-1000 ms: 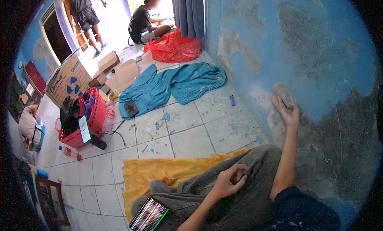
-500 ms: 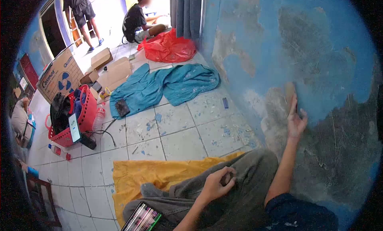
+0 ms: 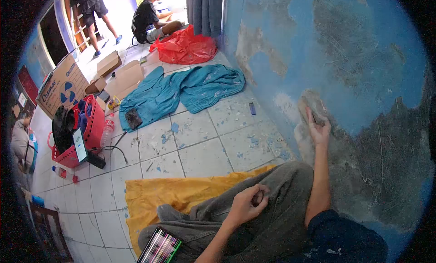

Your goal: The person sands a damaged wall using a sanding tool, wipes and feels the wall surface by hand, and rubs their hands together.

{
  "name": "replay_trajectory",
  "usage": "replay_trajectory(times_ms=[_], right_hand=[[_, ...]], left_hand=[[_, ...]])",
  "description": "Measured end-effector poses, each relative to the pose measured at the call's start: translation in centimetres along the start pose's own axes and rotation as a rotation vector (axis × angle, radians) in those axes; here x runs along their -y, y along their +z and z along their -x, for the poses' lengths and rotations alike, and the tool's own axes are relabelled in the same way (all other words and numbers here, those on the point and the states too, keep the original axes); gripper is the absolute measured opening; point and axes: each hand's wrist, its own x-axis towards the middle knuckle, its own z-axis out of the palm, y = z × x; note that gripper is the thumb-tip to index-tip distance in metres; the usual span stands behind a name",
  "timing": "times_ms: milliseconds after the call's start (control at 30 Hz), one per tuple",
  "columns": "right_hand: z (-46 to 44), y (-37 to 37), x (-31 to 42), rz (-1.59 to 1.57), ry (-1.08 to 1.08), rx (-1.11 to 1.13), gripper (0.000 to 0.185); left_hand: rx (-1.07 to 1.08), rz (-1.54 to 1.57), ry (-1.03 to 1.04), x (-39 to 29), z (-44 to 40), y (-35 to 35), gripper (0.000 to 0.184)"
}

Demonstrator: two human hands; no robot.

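My right hand (image 3: pixel 319 130) is against the patchy blue wall (image 3: pixel 290 31), its fingers closed on a thin, flat greyish piece (image 3: pixel 303 109) that lies along a bare grey patch. My left hand (image 3: pixel 249 203) rests on my grey trousers (image 3: pixel 286 185) near the knee, its fingers curled; what it holds, if anything, is hidden. A phone (image 3: pixel 160 247) with a green edge lies on my lap, at the bottom of the view. Paint flakes (image 3: pixel 175 127) are scattered over the white tiles near the wall.
A yellow cloth (image 3: pixel 150 195) lies under my legs. Ahead are a teal cloth (image 3: pixel 209 88), a red plastic bag (image 3: pixel 186 47), a pink basket (image 3: pixel 93 131), a bottle (image 3: pixel 107 130) and a cardboard box (image 3: pixel 63 85). One person (image 3: pixel 147 22) sits by the doorway; another (image 3: pixel 93 10) stands beyond.
My right hand moved up and right along the wall, then back down and left, with the flat piece. My left hand stays on my leg. The view has shifted slightly.
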Motion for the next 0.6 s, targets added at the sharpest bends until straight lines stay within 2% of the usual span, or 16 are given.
replay_trajectory(times_ms=[33,67,133,200,233,300,367,433,467,533,600], right_hand=[[0.1,0.2,0.8,0.004,0.01,-0.002,0.065],[0.8,1.2,0.8,-0.012,0.106,0.168,0.065],[1.9,2.6,-0.2,-0.036,0.197,0.325,0.065],[2.2,3.5,-1.8,0.04,0.0,0.276,0.065],[1.7,2.6,-1.3,0.037,-0.008,0.273,0.065],[0.8,1.3,-1.7,-0.044,0.001,-0.117,0.06],[1.7,2.4,-1.5,-0.055,0.024,-0.097,0.06],[2.9,3.9,-2.1,0.036,0.032,0.221,0.059],[4.0,5.3,-3.7,-0.03,0.047,0.231,0.062],[0.2,0.6,1.3,0.034,0.035,0.18,0.061],[-0.7,-0.8,1.2,0.12,-0.064,-0.066,0.059]], left_hand=[[0.013,-0.012,0.007,-0.2,-0.1,0.0,0.019],[0.025,-0.025,0.013,-0.4,-0.2,-0.1,0.019],[0.011,-0.052,0.03,-0.5,-0.2,-0.1,0.019],[0.016,-0.079,0.043,-0.3,0.1,0.0,0.02],[0.05,-0.105,0.041,0.0,0.2,0.2,0.021],[0.082,-0.126,0.043,-0.1,0.1,0.2,0.022],[0.173,-0.118,-0.022,-0.8,0.0,0.1,0.032],[0.197,-0.143,-0.001,-1.5,-0.1,-0.1,0.037],[0.238,-0.169,0.016,-1.7,-0.1,-0.1,0.043],[0.251,-0.173,0.027,-1.6,-0.1,0.1,0.046],[0.263,-0.174,0.053,-1.4,-0.2,0.3,0.049]])
